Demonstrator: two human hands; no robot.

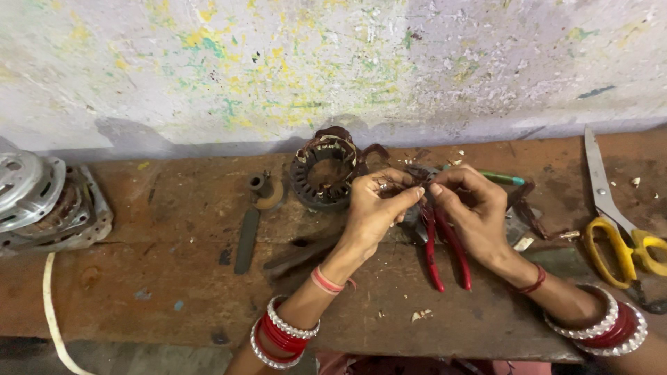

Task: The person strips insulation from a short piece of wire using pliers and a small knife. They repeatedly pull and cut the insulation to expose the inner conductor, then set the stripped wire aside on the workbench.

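Where both arms reach in from below, seen from the head: left hand (373, 208) and right hand (472, 208) close together above the bench (174, 278), fingers (406, 198) of both pinched on thin copper wire (399, 182). Red-handled pliers (441, 243) tucked under the right hand, handles pointing down toward the body, long way nearly straight up and down. Round motor coil (325, 173) just behind the left hand. Brown, worn bench; paint-speckled wall (333, 62) behind. Yellow scissors (615, 222) far right, silver motor case (42, 205) far left.
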